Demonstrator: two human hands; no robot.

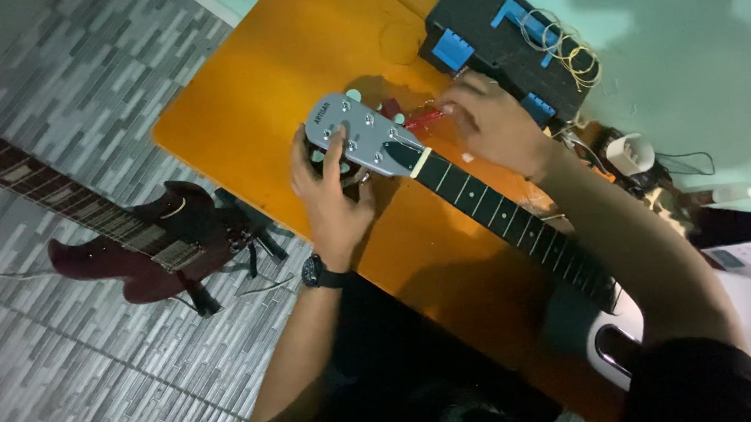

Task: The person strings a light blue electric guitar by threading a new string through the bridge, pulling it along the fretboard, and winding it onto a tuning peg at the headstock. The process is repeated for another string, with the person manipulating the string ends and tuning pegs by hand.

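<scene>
Headstock (367, 138) of a guitar lies flat on the orange worktop (239, 115), centre of the head view, with the dark fretted neck (506, 212) running right and near toward the white body (747, 319). This placement keeps the tuners facing up and within reach of both hands.

Left hand (331, 196) cups the near edge of the headstock; its fingers are clamped on a tuner peg, steadying it. A black watch (320, 273) sits on that wrist.

Right hand (496, 125) rests beyond the neck at the nut; its fingers are pinched together on a small red tool (422, 119) beside the headstock.

Headstock face is smooth, grey and angular, with round metal posts. The worktop is glossy.

Far right, a black box (486, 30) with blue inserts carries coiled strings (570, 47). On the left, a dark red guitar (143, 243) rests on the grey patterned floor (72, 368).
</scene>
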